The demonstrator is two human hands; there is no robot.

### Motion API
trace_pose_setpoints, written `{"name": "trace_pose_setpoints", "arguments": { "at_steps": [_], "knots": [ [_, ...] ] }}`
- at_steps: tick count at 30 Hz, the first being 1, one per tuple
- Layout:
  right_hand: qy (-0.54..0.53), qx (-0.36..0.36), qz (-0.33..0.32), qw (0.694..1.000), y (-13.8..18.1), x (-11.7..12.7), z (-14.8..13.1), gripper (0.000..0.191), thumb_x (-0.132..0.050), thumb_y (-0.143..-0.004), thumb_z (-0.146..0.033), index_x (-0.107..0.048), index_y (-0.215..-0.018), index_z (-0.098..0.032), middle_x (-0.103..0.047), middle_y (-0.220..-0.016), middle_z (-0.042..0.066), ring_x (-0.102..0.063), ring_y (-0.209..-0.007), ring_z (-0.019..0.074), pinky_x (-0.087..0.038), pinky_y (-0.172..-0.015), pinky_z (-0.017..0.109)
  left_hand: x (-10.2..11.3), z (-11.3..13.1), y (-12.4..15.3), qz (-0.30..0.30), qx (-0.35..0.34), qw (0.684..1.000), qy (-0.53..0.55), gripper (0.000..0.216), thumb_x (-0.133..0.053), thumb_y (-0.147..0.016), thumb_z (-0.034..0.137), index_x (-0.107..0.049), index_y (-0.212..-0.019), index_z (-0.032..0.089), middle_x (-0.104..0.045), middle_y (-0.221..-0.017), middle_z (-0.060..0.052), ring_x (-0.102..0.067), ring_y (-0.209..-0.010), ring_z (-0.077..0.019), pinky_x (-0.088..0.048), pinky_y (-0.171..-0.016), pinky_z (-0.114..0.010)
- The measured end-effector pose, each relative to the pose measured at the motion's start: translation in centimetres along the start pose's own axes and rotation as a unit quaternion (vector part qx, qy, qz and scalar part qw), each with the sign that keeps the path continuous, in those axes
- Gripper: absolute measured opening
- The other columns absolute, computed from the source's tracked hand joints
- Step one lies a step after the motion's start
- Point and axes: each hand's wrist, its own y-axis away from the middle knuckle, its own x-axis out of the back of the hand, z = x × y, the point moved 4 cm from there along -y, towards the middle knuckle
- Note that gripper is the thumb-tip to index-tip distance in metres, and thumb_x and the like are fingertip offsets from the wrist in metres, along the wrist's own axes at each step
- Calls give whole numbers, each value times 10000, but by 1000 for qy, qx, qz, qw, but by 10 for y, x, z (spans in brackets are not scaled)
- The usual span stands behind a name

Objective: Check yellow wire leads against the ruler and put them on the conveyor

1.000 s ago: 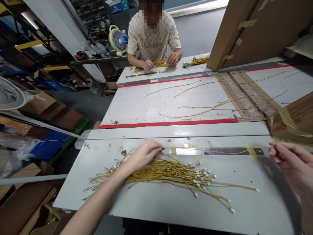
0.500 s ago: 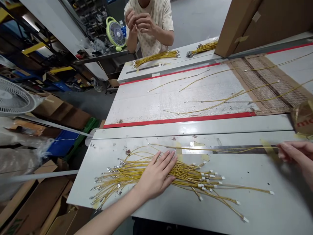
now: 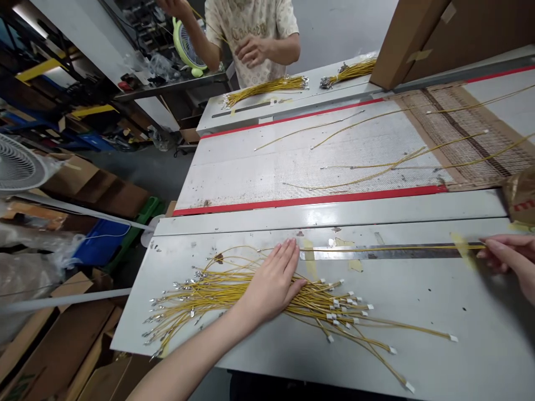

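Note:
A loose bundle of yellow wires (image 3: 234, 289) with metal terminals at the left ends and white connectors at the right ends lies on the grey metal bench (image 3: 418, 312). My left hand (image 3: 271, 281) rests flat on the bundle with fingers stretched out. At the right edge, my right hand (image 3: 507, 259) pinches the end of a single yellow wire (image 3: 376, 248). That wire runs straight along a metal ruler (image 3: 388, 253) taped to the bench.
Beyond a red stripe, a white mesh conveyor (image 3: 259, 172) carries several single yellow wires. A person (image 3: 251, 39) across it handles a wire above more bundles (image 3: 267, 89). Cardboard boxes (image 3: 418, 33) stand at the back right, a fan (image 3: 16, 167) and boxes at the left.
The single wire has been drawn straight along the ruler by my right hand. My left hand let go of the wire and now lies flat on the bundle. The person opposite raised an arm.

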Motion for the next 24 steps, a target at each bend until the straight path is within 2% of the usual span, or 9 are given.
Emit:
{"name": "trace_pose_setpoints", "arguments": {
  "at_steps": [4, 9, 15, 19, 21, 24],
  "knots": [
    [62, -30, -3, 998, 12, -3, -20, 350, -697, -521, -489, -684, -762, -235, -614, -687, 50, -500, -573, 177, -376, -516, 321, -6, 0, 3, 7, -9, 1000, -22, 651, -352, -1039, 366, -131, -1557, 40, -385, -1532, -228, -330, -1451, -307, -373, -1165, -471],
    [62, -47, 24, 997, 24, -8, -40, 368, -703, -536, -485, -685, -791, -219, -636, -753, 63, -503, -611, 184, -330, -531, 313, -4, -1, 4, 15, -8, 1000, -15, 663, -352, -1035, 390, -148, -1561, 41, -374, -1542, -209, -333, -1454, -302, -360, -1172, -463],
    [61, -67, 31, 995, 16, -11, -32, 416, -717, -482, -506, -676, -781, -220, -638, -754, 44, -507, -611, 174, -350, -552, 325, 1, -6, -3, 34, -1, 999, -6, 574, -332, -1038, 342, -254, -1544, 85, -443, -1513, -163, -408, -1419, -287, -381, -1162, -451],
    [70, -58, 47, 995, 11, -11, -25, 433, -720, -489, -514, -694, -796, -210, -642, -737, 42, -507, -599, 171, -379, -560, 335, 2, -3, -1, 45, -8, 999, -22, 522, -340, -1030, 304, -363, -1485, 49, -489, -1480, -167, -445, -1394, -302, -406, -1142, -450],
    [61, -44, 67, 995, 11, -10, -24, 414, -733, -498, -491, -698, -790, -199, -647, -727, 46, -514, -595, 170, -384, -551, 331, 2, 0, 1, 56, -15, 998, -24, 546, -347, -1029, 309, -339, -1489, 17, -502, -1462, -195, -465, -1380, -305, -415, -1132, -438],
    [54, -25, 88, 994, 12, -9, -24, 382, -742, -514, -468, -695, -762, -181, -656, -717, 53, -538, -597, 174, -405, -557, 328, -1, 1, 2, 70, -28, 997, -19, 632, -347, -1028, 321, -179, -1549, 3, -498, -1459, -221, -467, -1378, -312, -407, -1128, -438]
  ]
}}
